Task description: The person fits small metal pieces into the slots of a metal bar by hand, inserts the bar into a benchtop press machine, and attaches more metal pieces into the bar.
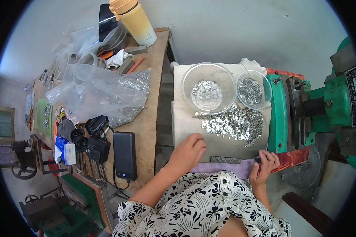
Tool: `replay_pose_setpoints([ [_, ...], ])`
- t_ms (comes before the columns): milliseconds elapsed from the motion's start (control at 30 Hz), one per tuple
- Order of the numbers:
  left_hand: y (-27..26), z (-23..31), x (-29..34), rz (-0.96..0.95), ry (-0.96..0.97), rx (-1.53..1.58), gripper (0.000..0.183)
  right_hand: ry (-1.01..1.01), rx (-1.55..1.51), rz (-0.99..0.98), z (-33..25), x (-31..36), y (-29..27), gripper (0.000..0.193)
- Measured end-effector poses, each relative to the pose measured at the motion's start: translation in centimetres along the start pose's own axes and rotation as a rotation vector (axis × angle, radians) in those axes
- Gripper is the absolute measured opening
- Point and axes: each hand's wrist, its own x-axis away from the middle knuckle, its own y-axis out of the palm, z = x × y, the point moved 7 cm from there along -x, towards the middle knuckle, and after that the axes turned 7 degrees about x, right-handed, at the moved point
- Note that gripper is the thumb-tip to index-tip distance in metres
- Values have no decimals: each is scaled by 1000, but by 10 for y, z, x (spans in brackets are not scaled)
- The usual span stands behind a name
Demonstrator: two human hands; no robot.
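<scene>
My left hand (188, 154) rests over the left side of a beige cloth (182, 118), fingers bent and drawn together. Anything between its fingertips is hidden. My right hand (264, 164) is at the cloth's near right corner, with thumb and fingers apart. Between the hands lies a dark metal strip with a row of notches (225, 159), at the border of a purple cloth (241, 170). Beyond them spreads a pile of small shiny metal pieces (233, 124). Behind it stand a large clear round tub (188, 100) and a smaller one (267, 89), both holding metal pieces.
A green machine press (278, 114) stands close on the right, over a red board (296, 158). To the left, a wooden bench (148, 126) carries a black power bank (124, 156), a plastic bag of metal pieces (130, 91) and a yellow bottle (136, 23).
</scene>
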Motion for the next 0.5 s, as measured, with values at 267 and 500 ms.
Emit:
replay_pose_setpoints([
  [267, -13, 2, 7, 78, -35, 48, 12, 40, 36, 115, 2, -1, -2, 21],
  [500, -41, -3, 6, 213, -101, 29, 15, 78, 26, 118, 5, 5, -5, 19],
])
